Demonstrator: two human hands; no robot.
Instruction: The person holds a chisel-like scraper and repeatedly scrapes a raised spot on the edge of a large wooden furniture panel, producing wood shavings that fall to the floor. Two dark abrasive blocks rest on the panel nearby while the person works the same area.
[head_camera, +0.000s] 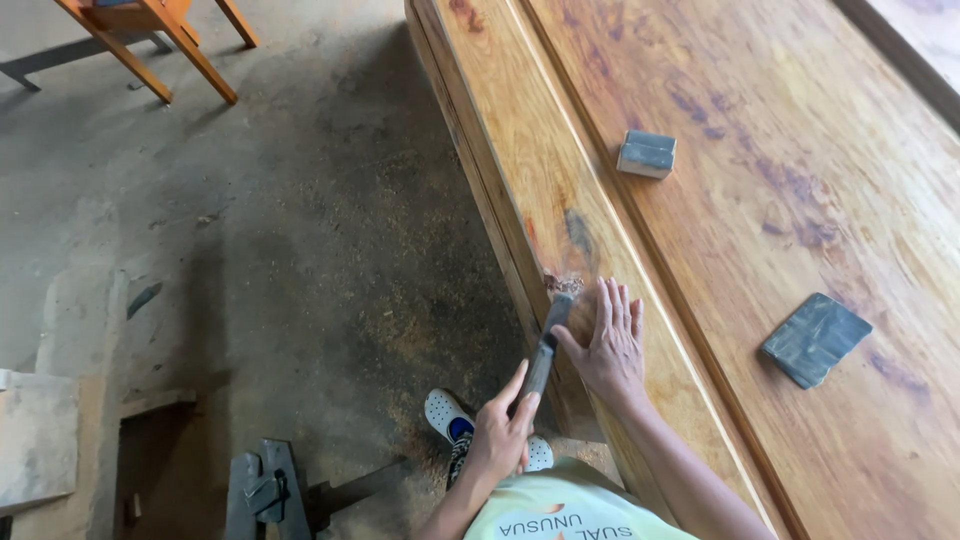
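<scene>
Gripped in the left hand (500, 432), fingers curled shut around its handle, is a chisel (545, 350), a dark narrow tool that slants up and to the right. Its tip meets the edge rail (540, 170) of a large wooden panel (790, 180) at a small rough, pale patch (563, 283) in the otherwise glossy surface. Right hand (610, 345) lies flat and open, palm down on the rail, fingers extended and together, its thumb side touching the chisel blade just below the tip; it grasps nothing.

Panel: long, reddish-brown, varnished, running from lower right to upper centre of the view, with a raised rail along its left side and darker purple streaks in the grain. A dark smudge (577, 230) marks the rail just above the worked patch.

Resting on the panel's flat face, well apart from both hands: a small grey block (646, 153) near the rail, and a flat grey folded sheet (815, 338) farther right.

Floor (300, 230): bare concrete, strewn with sawdust beside the panel. A white perforated clog (447, 414) shows under the left hand. Orange wooden legs (170, 45) stand at upper left; dark metal pieces (265, 485) lie at lower left. No containers are visible.
</scene>
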